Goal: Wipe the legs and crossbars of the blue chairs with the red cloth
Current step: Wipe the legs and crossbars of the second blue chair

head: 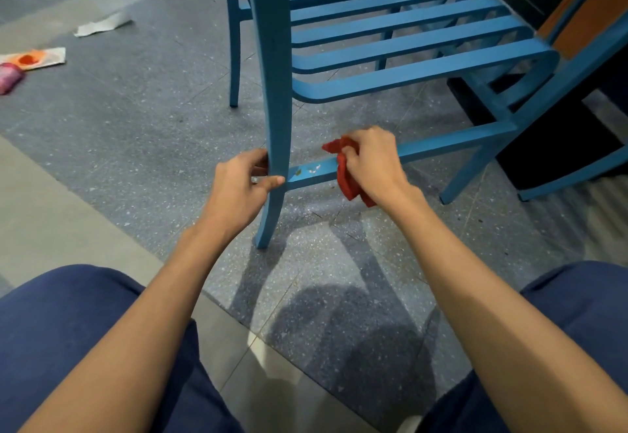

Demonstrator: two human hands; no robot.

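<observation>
A blue slatted chair [407,41] stands on the floor in front of me. My left hand [238,187] grips its near leg [277,92] low down, thumb in front and fingers behind. My right hand [372,160] holds the bunched red cloth [346,177] against the low side crossbar [452,143], with the cloth hanging below the bar. Small specks of dirt show on the crossbar between my two hands.
A second blue chair [577,167] and a dark table base [550,133] stand to the right. Litter lies on the grey speckled floor at the left: a white paper scrap [102,24], an orange wrapper [34,58], a pink object [8,77]. My knees frame the bottom.
</observation>
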